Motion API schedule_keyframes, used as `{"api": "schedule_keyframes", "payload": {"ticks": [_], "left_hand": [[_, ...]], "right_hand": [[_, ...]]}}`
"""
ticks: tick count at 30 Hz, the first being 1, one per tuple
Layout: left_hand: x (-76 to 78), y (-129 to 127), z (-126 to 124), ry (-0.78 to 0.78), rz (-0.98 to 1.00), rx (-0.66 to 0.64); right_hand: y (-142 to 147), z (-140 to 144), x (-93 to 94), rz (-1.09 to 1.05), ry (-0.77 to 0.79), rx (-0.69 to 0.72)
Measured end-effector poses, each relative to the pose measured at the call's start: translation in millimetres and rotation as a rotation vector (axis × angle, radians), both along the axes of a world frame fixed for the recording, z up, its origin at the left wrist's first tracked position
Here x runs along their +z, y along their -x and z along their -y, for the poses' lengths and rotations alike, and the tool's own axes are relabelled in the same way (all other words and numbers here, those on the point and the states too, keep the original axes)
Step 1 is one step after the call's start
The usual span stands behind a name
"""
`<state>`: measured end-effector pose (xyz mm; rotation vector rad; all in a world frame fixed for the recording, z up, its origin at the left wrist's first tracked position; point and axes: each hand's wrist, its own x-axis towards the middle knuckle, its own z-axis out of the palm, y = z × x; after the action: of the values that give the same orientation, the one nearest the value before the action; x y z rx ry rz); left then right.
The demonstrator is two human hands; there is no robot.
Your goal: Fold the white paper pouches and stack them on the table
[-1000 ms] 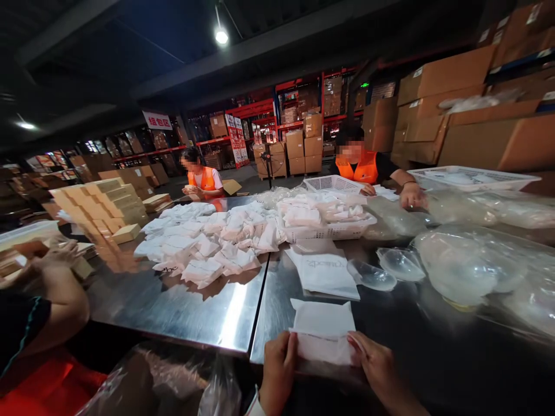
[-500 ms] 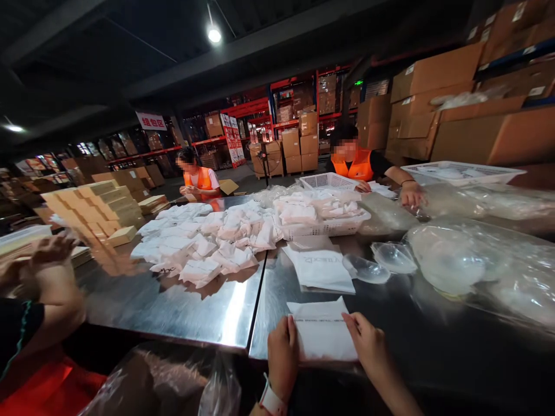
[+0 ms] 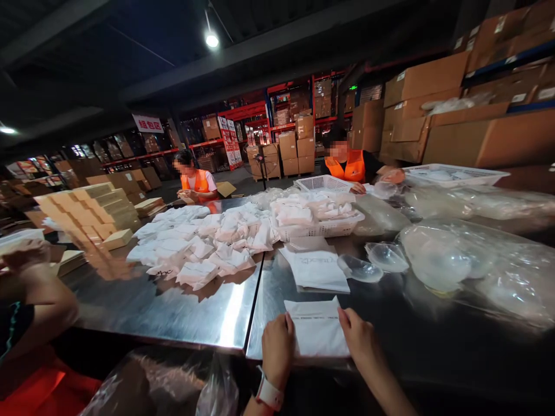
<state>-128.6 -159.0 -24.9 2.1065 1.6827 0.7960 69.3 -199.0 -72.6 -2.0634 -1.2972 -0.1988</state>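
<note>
Two hands on one white pouch (image 3: 318,329), lying flat on the steel table (image 3: 173,300) at its near edge, right in front of you. Your left hand (image 3: 277,345) presses the pouch's left edge, fingers curled down onto it, thumb side up; watch on that wrist. Your right hand (image 3: 358,341) pins the right edge, fingers bent over the top corner. Neither hand lifts it; both are half-closed against the material, palms not visible.

To do this step well: keep the pouch flat against the steel, hold both side edges evenly so it doesn't skew, and smooth outward from the middle so nothing bunches. Watch the table's near edge, since the pouch sits close to it.

Just beyond lies a stack of flat white pouches (image 3: 315,268) with grey printed lettering, seen upside down and too faint to read for sure. The pouch in hand has a thin line of small print near its top, unreadable. Clear plastic cups (image 3: 373,263) sit to the right of the stack, a heap of filled white pouches (image 3: 203,242) to the left, a white basket (image 3: 321,222) behind. A red-on-white sign (image 3: 148,123) hangs far back, Chinese characters, too small to be sure of.
</note>
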Motion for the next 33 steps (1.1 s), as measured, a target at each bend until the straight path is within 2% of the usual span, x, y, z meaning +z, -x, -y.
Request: {"api": "schedule_keyframes", "payload": {"ticks": [2,4,5,7,9,10,13,15,18,20,22,23,25,27,29,31,33], "left_hand": [[7.2,5.6,7.3,-0.074,-0.102,0.036],[12.7,6.0,15.7,-0.236,-0.171,0.003],[14.1,2.9,19.4,-0.346,-0.185,-0.066],[13.1,-9.6,23.7,-0.550,-0.192,-0.293],[6.9,-25.6,23.0,-0.644,-0.199,-0.502],[2.3,-32.3,21.1,-0.646,-0.212,-0.551],[-13.3,-39.2,12.4,-0.614,-0.268,-0.502],[-21.5,-33.5,7.0,-0.606,-0.296,-0.464],[-27.6,-21.7,1.8,-0.604,-0.314,-0.490],[-28.8,-17.6,0.4,-0.588,-0.321,-0.515],[-29.0,-17.1,0.6,-0.564,-0.317,-0.532],[-29.1,-17.5,1.2,-0.552,-0.311,-0.544],[-29.5,-18.3,3.1,-0.517,-0.293,-0.581],[-30.4,-18.0,4.9,-0.448,-0.263,-0.619],[-31.1,-16.8,4.7,-0.325,-0.184,-0.610],[-29.3,-16.3,0.8,-0.150,-0.040,-0.527],[-22.8,-17.7,-6.3,0.033,0.156,-0.425]], "right_hand": [[0.3,-1.1,-4.6,0.033,0.022,-0.005],[0.9,-1.9,-8.7,0.054,0.043,-0.009],[1.4,-2.3,-10.3,0.061,0.057,-0.021],[2.9,-3.0,-11.8,0.074,0.077,-0.043],[4.0,-3.9,-10.5,0.060,0.096,-0.048],[3.9,-4.7,-8.5,0.041,0.106,-0.035],[-1.0,-8.5,1.7,-0.052,0.147,0.013],[-7.7,-11.5,11.3,-0.140,0.168,0.032],[-14.8,-12.2,28.0,-0.247,0.234,0.041],[-10.2,-9.1,39.0,-0.192,0.247,-0.033],[4.5,-5.5,46.1,0.002,0.097,-0.095],[14.8,-4.8,46.8,0.123,-0.014,-0.072],[35.8,-8.0,40.1,0.319,-0.196,0.056],[49.6,-17.5,21.9,0.369,-0.234,0.143],[50.7,-30.3,-3.8,0.285,-0.227,0.133],[40.9,-42.1,-28.4,0.135,-0.261,0.166],[26.7,-49.9,-43.3,-0.055,-0.279,0.217]]}}
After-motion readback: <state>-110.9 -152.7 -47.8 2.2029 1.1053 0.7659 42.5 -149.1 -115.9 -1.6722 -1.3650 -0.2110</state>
